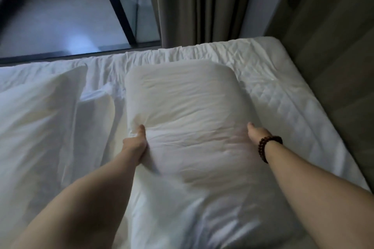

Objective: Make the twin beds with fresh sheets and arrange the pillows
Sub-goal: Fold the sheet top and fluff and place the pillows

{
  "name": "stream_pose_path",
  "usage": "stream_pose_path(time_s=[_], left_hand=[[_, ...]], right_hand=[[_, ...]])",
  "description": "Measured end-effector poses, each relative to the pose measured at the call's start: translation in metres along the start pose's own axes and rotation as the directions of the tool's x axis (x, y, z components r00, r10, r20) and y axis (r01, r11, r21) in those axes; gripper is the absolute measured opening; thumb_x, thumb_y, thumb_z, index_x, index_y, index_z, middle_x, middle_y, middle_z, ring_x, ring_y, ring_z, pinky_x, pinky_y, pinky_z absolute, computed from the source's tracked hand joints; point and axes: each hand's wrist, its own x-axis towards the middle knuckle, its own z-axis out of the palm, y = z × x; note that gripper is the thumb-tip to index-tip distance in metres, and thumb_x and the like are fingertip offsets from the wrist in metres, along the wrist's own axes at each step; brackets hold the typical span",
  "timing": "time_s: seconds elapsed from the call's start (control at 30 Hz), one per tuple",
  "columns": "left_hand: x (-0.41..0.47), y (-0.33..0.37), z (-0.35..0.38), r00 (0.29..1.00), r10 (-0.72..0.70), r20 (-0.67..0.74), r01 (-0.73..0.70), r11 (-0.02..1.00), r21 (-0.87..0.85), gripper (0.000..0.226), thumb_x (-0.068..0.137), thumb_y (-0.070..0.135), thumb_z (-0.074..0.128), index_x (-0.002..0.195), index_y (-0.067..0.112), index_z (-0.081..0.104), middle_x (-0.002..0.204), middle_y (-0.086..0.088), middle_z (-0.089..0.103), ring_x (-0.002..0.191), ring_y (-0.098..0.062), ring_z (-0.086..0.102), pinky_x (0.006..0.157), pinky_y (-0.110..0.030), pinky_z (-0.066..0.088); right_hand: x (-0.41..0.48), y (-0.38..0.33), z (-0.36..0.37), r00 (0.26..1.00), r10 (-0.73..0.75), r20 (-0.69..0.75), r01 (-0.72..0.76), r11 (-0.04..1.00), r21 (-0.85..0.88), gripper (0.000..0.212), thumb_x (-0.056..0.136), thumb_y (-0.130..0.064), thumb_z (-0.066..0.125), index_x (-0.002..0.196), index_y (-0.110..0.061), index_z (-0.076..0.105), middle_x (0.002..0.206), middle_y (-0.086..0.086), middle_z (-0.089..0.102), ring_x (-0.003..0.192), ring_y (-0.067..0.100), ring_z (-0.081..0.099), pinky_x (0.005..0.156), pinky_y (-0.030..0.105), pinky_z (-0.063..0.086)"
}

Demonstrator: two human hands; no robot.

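A white pillow (188, 111) lies lengthwise in the middle of the bed, on the white sheet (269, 70). My left hand (136, 141) grips its left side, thumb on top and fingers tucked under the edge. My right hand (257, 130), with a dark bead bracelet at the wrist, holds the right side; its fingers are hidden behind the pillow. A second white pillow (38, 111) lies to the left, partly out of view.
A wooden headboard panel (334, 66) runs along the bed's right side. Grey curtains (204, 4) hang beyond the far edge, next to a dark-framed window (119, 6). Quilted mattress cover shows at the right of the pillow.
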Motion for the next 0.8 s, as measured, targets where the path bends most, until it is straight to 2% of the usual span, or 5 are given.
stream_pose_path(time_s=[0.1, 0.2, 0.37, 0.63, 0.8], left_hand=[[0.005, -0.006, 0.006, 0.998, -0.020, -0.061, 0.019, 1.000, -0.019, 0.124, 0.067, 0.093, 0.040, 0.149, 0.000, 0.040, 0.152, -0.020, 0.045, 0.136, -0.041, 0.046, 0.115, -0.043, 0.037], [0.011, -0.008, 0.016, 0.991, -0.021, -0.136, 0.024, 0.999, 0.023, 0.117, 0.075, 0.091, 0.035, 0.149, 0.000, 0.041, 0.152, -0.023, 0.044, 0.136, -0.044, 0.045, 0.115, -0.044, 0.036], [0.028, -0.014, 0.033, 0.990, 0.065, -0.127, -0.040, 0.980, 0.194, 0.099, 0.094, 0.076, 0.020, 0.150, -0.003, 0.038, 0.154, -0.026, 0.039, 0.143, -0.041, 0.036, 0.119, -0.042, 0.024], [0.064, -0.029, 0.050, 0.993, 0.036, -0.110, 0.011, 0.917, 0.399, 0.109, 0.086, 0.083, 0.003, 0.158, 0.003, 0.020, 0.159, -0.025, 0.029, 0.146, -0.042, 0.030, 0.122, -0.048, 0.019], [0.069, -0.040, 0.046, 0.990, 0.003, -0.144, 0.049, 0.932, 0.359, 0.117, 0.084, 0.088, 0.008, 0.153, -0.005, 0.024, 0.154, -0.027, 0.035, 0.141, -0.044, 0.036, 0.118, -0.048, 0.023]], right_hand=[[0.024, 0.000, -0.011, 0.999, 0.026, 0.038, -0.027, 0.998, 0.049, 0.079, 0.102, -0.059, 0.025, 0.152, 0.002, 0.031, 0.160, 0.018, 0.029, 0.147, 0.030, 0.029, 0.121, 0.036, 0.021], [0.035, 0.001, -0.011, 0.996, 0.000, 0.089, -0.007, 0.997, 0.083, 0.084, 0.098, -0.065, 0.030, 0.152, -0.001, 0.033, 0.160, 0.016, 0.031, 0.146, 0.030, 0.032, 0.120, 0.035, 0.024], [0.064, 0.016, 0.018, 0.997, 0.020, 0.079, -0.035, 0.982, 0.184, 0.131, 0.058, -0.099, 0.026, 0.157, -0.012, 0.027, 0.161, 0.009, 0.030, 0.148, 0.028, 0.028, 0.123, 0.039, 0.019], [0.077, 0.024, 0.051, 0.998, 0.006, -0.070, -0.002, 0.998, 0.056, 0.125, 0.070, -0.098, 0.019, 0.158, -0.008, 0.012, 0.160, 0.019, 0.026, 0.144, 0.038, 0.032, 0.119, 0.047, 0.024], [0.068, 0.030, 0.048, 0.997, -0.071, -0.039, 0.073, 0.995, 0.064, 0.118, 0.080, -0.090, 0.025, 0.158, -0.005, 0.001, 0.162, 0.016, 0.025, 0.145, 0.035, 0.031, 0.118, 0.039, 0.022]])
